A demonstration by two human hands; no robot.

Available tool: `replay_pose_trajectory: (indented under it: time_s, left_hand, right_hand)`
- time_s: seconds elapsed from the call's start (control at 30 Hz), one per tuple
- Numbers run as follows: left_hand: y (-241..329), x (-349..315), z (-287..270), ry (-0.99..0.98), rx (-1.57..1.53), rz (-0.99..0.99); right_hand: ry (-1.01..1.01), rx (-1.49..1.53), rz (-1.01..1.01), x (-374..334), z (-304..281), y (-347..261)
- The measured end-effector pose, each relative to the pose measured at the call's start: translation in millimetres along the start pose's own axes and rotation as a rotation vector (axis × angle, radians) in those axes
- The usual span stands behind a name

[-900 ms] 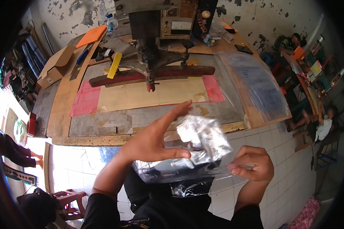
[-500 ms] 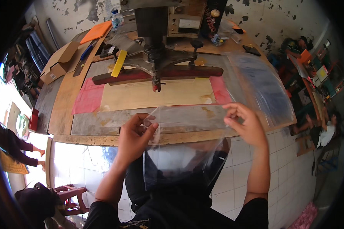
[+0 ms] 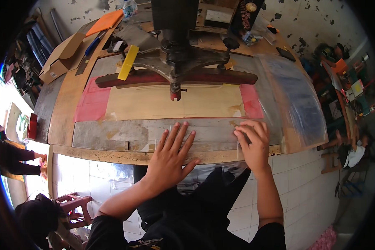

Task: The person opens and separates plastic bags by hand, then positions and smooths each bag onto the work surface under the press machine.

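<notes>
A clear plastic sheet (image 3: 212,135) lies over the front edge of the grey work plate, its near part hanging down above my lap. My left hand (image 3: 173,150) rests flat on it with the fingers spread. At the sheet's right side, my right hand (image 3: 254,143) pinches its edge between thumb and fingers. Just beyond both hands, a tan strip (image 3: 175,104) with pink ends lies on the plate. Above that strip hangs the long dark red bar (image 3: 212,78) of a press, fixed to a heavy metal head (image 3: 175,54).
A stack of clear plastic sheets (image 3: 293,104) lies at the table's right. On the left are a cardboard box (image 3: 58,66), an orange folder (image 3: 105,23) and a yellow strip (image 3: 128,62) near the press. A red stool (image 3: 75,208) stands lower left. Other people are at both sides.
The plastic sheet has come down from the air onto the table's front. My left hand has gone from pinching its corner to lying flat on it; my right hand has come lower and slightly left.
</notes>
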State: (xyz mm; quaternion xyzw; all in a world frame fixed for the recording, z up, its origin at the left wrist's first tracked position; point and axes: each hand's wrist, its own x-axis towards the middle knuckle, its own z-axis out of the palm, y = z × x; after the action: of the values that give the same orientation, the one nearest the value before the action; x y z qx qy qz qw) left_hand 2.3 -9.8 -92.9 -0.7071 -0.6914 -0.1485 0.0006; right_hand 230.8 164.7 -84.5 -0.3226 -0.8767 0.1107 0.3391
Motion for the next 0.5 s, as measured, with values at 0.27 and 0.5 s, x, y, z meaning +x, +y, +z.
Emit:
replay_pose_trajectory:
  time_s: [0.27,0.5]
  left_hand:
    - [0,4,0,-0.057,-0.067,-0.046]
    - [0,5,-4,-0.11,-0.07,-0.1]
  right_hand:
    - [-0.364,-0.261,-0.118,-29,14,-54]
    - [-0.368,-0.253,0.042,-32,13,-40]
